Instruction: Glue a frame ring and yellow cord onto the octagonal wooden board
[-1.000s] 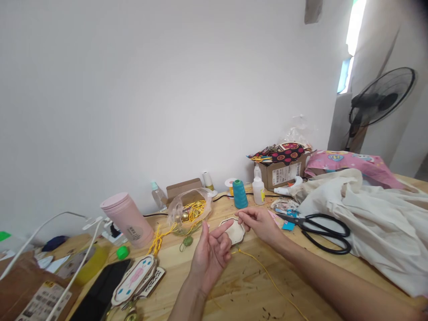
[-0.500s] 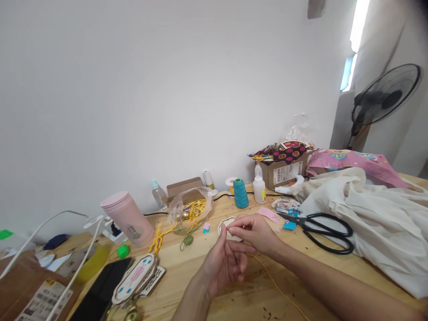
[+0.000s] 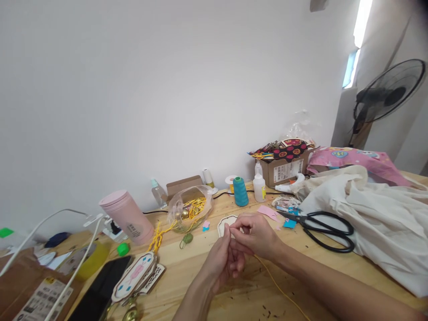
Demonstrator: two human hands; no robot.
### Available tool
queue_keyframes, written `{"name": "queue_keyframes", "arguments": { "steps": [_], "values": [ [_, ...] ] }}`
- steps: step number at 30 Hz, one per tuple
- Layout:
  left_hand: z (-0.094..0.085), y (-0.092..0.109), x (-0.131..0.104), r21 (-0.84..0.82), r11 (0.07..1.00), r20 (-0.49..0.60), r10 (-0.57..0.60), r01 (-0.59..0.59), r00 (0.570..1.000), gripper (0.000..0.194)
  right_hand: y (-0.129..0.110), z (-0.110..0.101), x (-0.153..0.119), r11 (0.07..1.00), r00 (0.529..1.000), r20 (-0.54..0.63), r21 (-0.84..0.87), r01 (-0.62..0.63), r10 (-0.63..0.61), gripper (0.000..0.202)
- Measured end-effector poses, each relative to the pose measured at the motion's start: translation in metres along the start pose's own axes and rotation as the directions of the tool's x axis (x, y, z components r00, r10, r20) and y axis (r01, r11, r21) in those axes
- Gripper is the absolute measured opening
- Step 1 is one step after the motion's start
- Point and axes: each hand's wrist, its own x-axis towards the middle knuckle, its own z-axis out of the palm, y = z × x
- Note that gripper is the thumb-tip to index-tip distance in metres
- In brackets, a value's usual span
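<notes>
At the lower centre of the frame, a pale scalloped plaque [image 3: 224,226] lies on the counter [image 3: 182,272], partly behind the hands; its visible part looks plain, with no coloured pieces on it. The right hand's [image 3: 261,237] grip is drawn to a narrow pinch, meeting the thumb of the left hand [image 3: 220,261], whose fingers curl underneath; how far open the left grip is, and whether either has hold of anything, I cannot tell. At lower left, the decorated plaque [image 3: 134,275] atop a stack looks more complete, bearing pink and blue shapes. Yellow cord [image 3: 268,269] trails loose toward the bottom edge.
</notes>
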Motion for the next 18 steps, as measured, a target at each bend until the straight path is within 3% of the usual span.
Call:
{"name": "queue_keyframes", "arguments": {
  "steps": [12,15,18],
  "values": [
    [-0.0009,-0.0037,0.0036,0.016,1.0,0.005,-0.026,0.026,1.0,0.06,-0.0034,-0.0022,-0.0003,0.997,0.995,-0.092,-0.059,0.04,-0.045,0.014],
    [-0.0017,-0.0037,0.0024,0.009,0.999,0.023,-0.04,0.04,0.999,0.063,-0.0017,-0.0032,0.0005,0.999,0.997,-0.059,-0.023,0.045,-0.046,0.014],
    [-0.0012,-0.0017,-0.0009,-0.055,0.996,0.11,-0.063,0.07,0.992,0.068,0.0003,-0.0014,0.002,0.996,0.999,-0.005,0.083,-0.041,0.042,0.016]
  ]
}}
